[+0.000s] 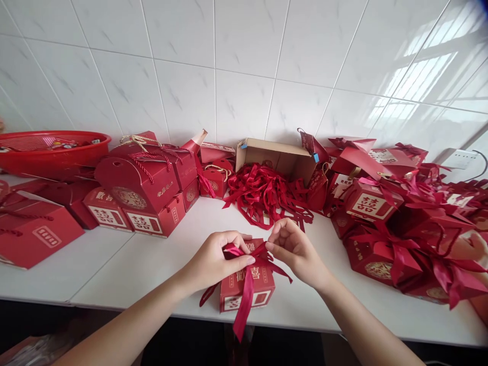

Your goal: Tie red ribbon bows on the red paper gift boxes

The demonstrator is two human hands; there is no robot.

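A small red gift box [247,292] with gold characters and a white panel stands near the table's front edge. Across its top lies a dark red ribbon [246,300], crossed into a bow-like shape, one tail hanging down over the front. My left hand [217,262] pinches the ribbon between thumb and fingers on the box's left side. On the right, my right hand [295,251] has thumb and forefinger closed on a ribbon loop. The knot's exact form is partly hidden by my fingers.
Behind the box, a heap of loose red ribbons [263,195] spills from a cardboard box [276,152]. Stacked red boxes [133,188] stand left, beside a red plastic basket [76,162]. Ribboned boxes [385,254] fill the right, where another person's hand [470,246] shows. A tiled wall [244,66] rises behind.
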